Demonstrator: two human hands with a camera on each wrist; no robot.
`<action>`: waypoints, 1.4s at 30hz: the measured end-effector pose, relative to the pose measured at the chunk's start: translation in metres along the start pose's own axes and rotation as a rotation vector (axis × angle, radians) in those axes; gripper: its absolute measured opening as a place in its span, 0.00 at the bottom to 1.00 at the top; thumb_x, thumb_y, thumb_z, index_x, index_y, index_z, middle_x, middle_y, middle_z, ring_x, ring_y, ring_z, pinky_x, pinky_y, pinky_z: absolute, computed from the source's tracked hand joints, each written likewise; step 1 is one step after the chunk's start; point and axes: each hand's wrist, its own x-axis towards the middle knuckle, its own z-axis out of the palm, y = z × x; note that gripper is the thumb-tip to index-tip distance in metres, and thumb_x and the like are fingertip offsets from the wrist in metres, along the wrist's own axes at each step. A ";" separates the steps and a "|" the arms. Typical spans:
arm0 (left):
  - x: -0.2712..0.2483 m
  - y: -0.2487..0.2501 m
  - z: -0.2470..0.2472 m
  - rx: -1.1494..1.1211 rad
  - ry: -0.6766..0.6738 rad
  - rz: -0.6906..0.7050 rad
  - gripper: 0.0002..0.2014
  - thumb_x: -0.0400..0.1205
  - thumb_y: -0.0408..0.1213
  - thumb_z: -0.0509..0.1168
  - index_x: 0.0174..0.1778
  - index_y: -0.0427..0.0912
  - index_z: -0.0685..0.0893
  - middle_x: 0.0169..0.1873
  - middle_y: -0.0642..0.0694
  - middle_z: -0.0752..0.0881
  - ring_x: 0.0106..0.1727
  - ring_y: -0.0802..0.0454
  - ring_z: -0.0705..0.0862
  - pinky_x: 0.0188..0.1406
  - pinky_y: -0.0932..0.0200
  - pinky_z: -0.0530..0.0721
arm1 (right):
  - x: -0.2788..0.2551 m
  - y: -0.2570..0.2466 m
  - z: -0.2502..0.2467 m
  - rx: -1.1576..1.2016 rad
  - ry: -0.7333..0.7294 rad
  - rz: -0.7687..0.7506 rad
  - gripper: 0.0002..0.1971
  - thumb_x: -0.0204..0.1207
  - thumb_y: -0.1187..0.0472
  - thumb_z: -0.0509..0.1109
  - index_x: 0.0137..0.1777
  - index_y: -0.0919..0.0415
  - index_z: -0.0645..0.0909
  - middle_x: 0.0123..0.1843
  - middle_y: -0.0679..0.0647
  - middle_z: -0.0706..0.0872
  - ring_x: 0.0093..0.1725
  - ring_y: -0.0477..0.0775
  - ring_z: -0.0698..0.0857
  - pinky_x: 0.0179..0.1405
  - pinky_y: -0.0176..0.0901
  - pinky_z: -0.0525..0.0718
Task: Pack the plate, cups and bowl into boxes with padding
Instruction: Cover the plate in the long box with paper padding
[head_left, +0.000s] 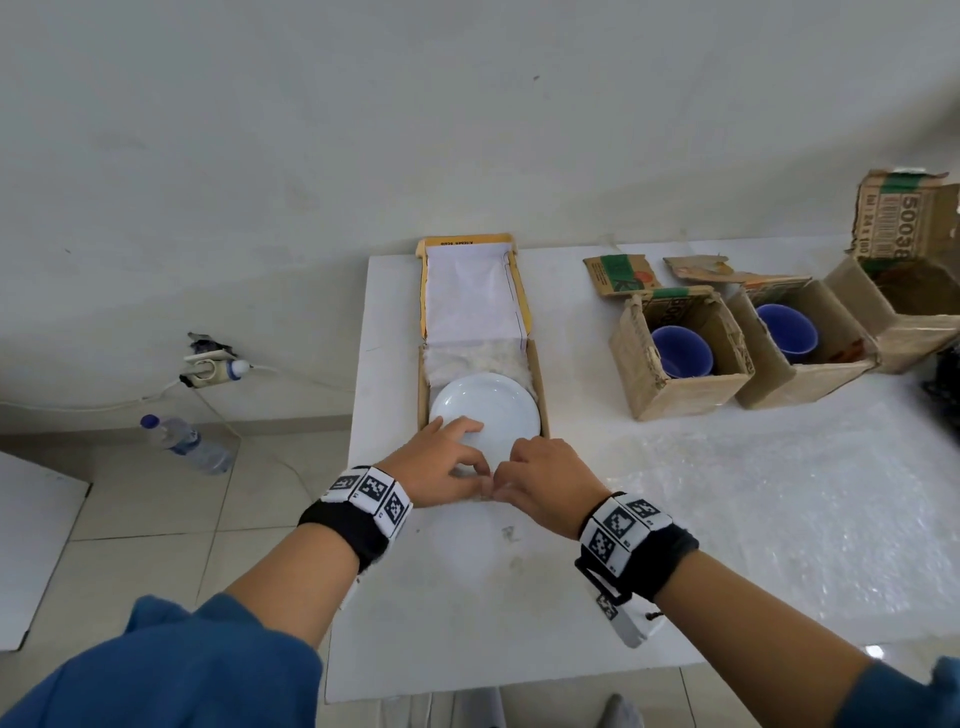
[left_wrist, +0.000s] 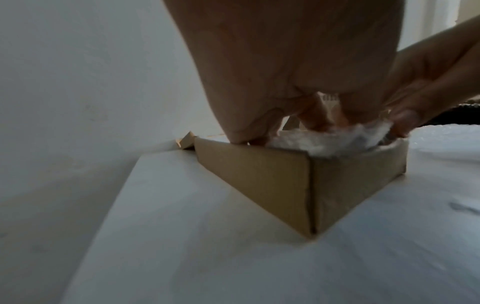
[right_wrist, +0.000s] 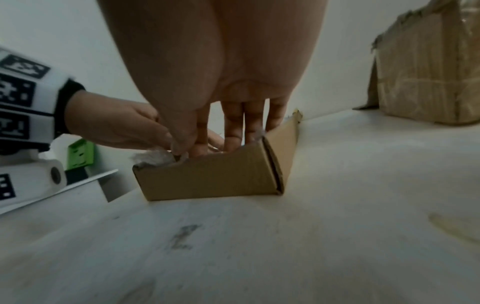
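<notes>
At centre frame the white plate (head_left: 485, 413) lies on white padding (head_left: 475, 358) in the flat box (head_left: 543, 395). Left hand (head_left: 441, 465) and right hand (head_left: 545, 480) meet at its near wall, fingers pinching the padding's edge.

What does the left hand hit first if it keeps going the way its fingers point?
Probably the white plate. The left hand is at the near edge of the flat box, fingers pointing away from the person and already over the plate's near rim; contact is unclear.
</notes>
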 end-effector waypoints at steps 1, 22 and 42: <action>-0.001 0.001 -0.004 -0.002 -0.039 0.007 0.15 0.75 0.58 0.69 0.52 0.56 0.88 0.79 0.54 0.61 0.78 0.51 0.60 0.76 0.51 0.64 | 0.001 -0.001 0.001 0.018 0.031 0.025 0.12 0.70 0.46 0.64 0.36 0.47 0.87 0.31 0.49 0.80 0.28 0.52 0.79 0.31 0.40 0.69; 0.001 -0.005 0.018 0.073 0.283 0.125 0.03 0.76 0.43 0.72 0.41 0.48 0.88 0.67 0.52 0.77 0.66 0.52 0.77 0.64 0.60 0.74 | 0.009 -0.002 -0.020 -0.177 -0.175 0.027 0.16 0.48 0.71 0.81 0.31 0.54 0.83 0.30 0.50 0.82 0.28 0.54 0.83 0.31 0.37 0.72; -0.012 -0.023 0.014 0.182 0.352 0.039 0.15 0.74 0.46 0.70 0.55 0.55 0.77 0.56 0.62 0.75 0.68 0.59 0.70 0.76 0.53 0.47 | 0.021 -0.037 -0.001 0.061 -0.092 0.105 0.09 0.75 0.69 0.66 0.52 0.60 0.84 0.48 0.56 0.85 0.51 0.60 0.81 0.43 0.50 0.76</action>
